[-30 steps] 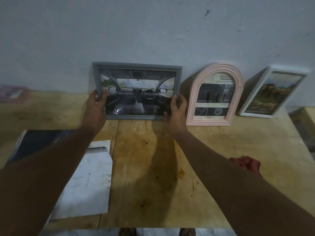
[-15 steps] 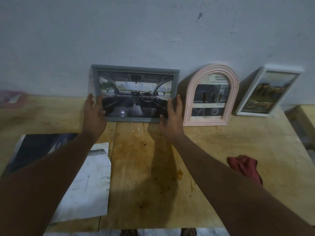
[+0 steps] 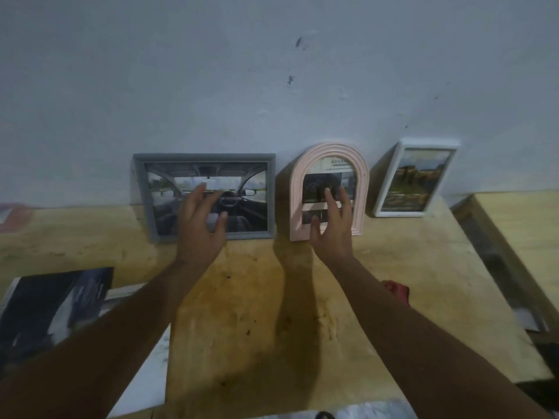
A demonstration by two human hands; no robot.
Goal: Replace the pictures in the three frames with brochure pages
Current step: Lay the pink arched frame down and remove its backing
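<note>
Three frames lean against the wall at the back of the wooden table [image 3: 408, 267]. The grey frame [image 3: 142, 189] on the left shows a car interior page. In the middle stands the pink arched frame [image 3: 296, 189] with a brochure page. The white frame [image 3: 390, 182] on the right shows a landscape picture. My left hand [image 3: 198, 228] hovers in front of the grey frame with fingers spread, holding nothing. My right hand [image 3: 332, 228] hovers in front of the pink frame, fingers also spread and empty. A dark brochure [image 3: 48, 309] lies at the left over a white page [image 3: 142, 388].
A red cloth [image 3: 397, 293] lies on the table behind my right forearm. A second wooden surface [image 3: 520, 231] adjoins on the right. A pinkish object [image 3: 15, 217] sits at the far left by the wall.
Both hands have let go of the grey frame's sides. They have shifted right: the left is now before the grey frame's picture, the right before the pink frame. The grey frame stays leaning.
</note>
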